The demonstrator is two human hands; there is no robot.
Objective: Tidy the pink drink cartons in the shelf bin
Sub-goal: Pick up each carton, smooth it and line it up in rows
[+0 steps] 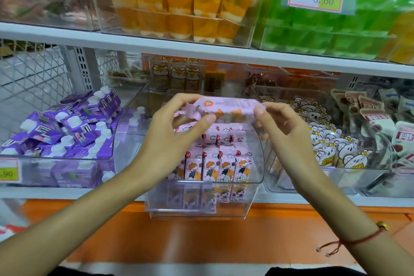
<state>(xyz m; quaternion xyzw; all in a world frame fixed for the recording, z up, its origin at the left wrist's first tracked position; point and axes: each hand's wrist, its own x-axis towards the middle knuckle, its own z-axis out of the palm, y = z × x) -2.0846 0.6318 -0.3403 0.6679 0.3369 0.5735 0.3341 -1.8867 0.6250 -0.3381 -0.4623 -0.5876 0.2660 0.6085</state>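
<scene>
Pink drink carton (226,107), flat, crumpled

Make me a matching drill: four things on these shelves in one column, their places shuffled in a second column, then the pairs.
1. pink pack held by both hands
2. purple cartons with white caps
3. orange jelly cups
4. green jelly cups

A. upper shelf, right bin
B. lower shelf, left bin
C. above the middle clear bin
D. upper shelf, middle bin

Pairs: 1-C, 2-B, 3-D, 4-A
</scene>
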